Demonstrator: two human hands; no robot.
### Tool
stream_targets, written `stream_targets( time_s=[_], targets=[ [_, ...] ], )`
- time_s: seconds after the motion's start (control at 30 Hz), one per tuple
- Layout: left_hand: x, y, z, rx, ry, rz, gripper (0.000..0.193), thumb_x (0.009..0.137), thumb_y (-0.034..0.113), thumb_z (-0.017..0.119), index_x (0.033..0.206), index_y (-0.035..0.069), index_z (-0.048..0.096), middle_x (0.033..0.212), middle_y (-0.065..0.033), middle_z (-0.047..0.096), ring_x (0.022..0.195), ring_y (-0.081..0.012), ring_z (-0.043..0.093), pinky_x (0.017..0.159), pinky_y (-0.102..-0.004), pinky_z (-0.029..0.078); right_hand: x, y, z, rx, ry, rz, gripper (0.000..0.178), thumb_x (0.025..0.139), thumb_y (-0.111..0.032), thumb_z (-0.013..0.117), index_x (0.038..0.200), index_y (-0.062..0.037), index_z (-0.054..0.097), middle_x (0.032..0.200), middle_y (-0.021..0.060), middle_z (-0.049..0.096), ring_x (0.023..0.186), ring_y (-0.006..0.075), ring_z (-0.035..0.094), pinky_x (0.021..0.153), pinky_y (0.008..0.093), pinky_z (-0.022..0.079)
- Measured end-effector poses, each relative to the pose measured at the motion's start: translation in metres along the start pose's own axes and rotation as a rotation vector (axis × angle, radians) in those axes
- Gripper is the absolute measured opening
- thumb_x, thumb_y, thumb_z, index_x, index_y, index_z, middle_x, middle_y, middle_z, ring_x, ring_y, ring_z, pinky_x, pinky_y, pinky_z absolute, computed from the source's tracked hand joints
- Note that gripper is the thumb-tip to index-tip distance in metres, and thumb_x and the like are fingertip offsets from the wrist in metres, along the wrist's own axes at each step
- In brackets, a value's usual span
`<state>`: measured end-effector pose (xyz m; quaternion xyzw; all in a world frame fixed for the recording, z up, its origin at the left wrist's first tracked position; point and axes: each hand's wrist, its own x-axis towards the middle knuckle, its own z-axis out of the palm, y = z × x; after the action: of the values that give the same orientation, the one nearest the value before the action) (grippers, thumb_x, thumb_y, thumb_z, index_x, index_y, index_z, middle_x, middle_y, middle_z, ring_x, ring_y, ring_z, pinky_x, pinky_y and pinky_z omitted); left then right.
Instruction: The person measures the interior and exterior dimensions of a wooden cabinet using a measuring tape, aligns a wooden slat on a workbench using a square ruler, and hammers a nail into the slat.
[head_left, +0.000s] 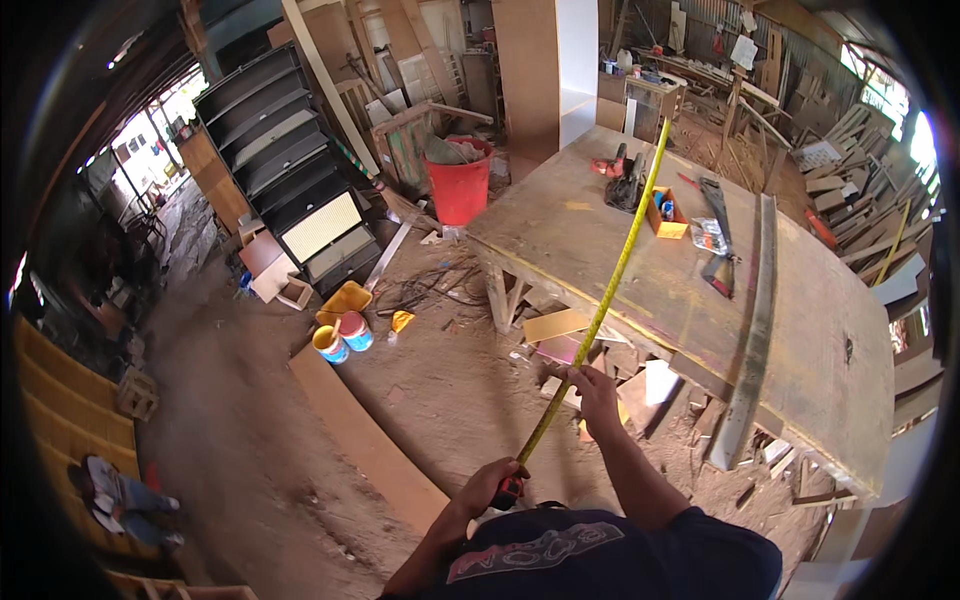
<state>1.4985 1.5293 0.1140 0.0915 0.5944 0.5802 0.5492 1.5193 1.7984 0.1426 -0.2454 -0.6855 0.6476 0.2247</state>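
A yellow tape measure blade [612, 278] runs from low in the view up and across the wooden workbench [600, 240] toward its far edge. My left hand [492, 484] is shut on the tape measure case [510, 490] near my chest. My right hand [592, 384] pinches the blade a little further along, in front of the bench's near edge. Both forearms come up from a dark shirt at the bottom.
On the bench lie a dark power tool [626, 182], a small yellow box [664, 214], a handsaw [718, 232] and a long grey strip [752, 330]. A red bucket [458, 184], paint cans [342, 336], a long board [370, 444] and wood scraps sit on the dirt floor.
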Motion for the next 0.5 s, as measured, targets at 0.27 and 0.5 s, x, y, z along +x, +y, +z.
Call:
stream_targets(
  time_s=[0.27, 0.5],
  targets=[
    [0.038, 0.07, -0.115, -0.027, -0.078, -0.098, 0.037, 0.105, 0.031, 0.052, 0.113, -0.001, 0.07, 0.091, -0.0126, 0.074, 0.079, -0.018, 0.071, 0.073, -0.03, 0.057, 0.089, 0.021, 0.103, -0.033, -0.162, 0.003, 0.03, 0.101, -0.024, 0.064, 0.101, 0.0028, 0.077, 0.084, 0.0044, 0.072, 0.076, 0.0096, 0.059, 0.073, 0.0275, 0.048],
    [0.112, 0.152, -0.246, 0.255, -0.009, 0.14, 0.038, 0.104, 0.032, 0.052, 0.11, -0.002, 0.07, 0.091, -0.0121, 0.073, 0.079, -0.0195, 0.072, 0.072, -0.031, 0.058, 0.211, 0.032, 0.211, 0.009, -0.314, 0.053, 0.029, 0.1, -0.027, 0.066, 0.099, -0.0009, 0.079, 0.072, 0.0001, 0.065, 0.068, 0.0078, 0.055, 0.064, 0.0278, 0.046]
  ],
)
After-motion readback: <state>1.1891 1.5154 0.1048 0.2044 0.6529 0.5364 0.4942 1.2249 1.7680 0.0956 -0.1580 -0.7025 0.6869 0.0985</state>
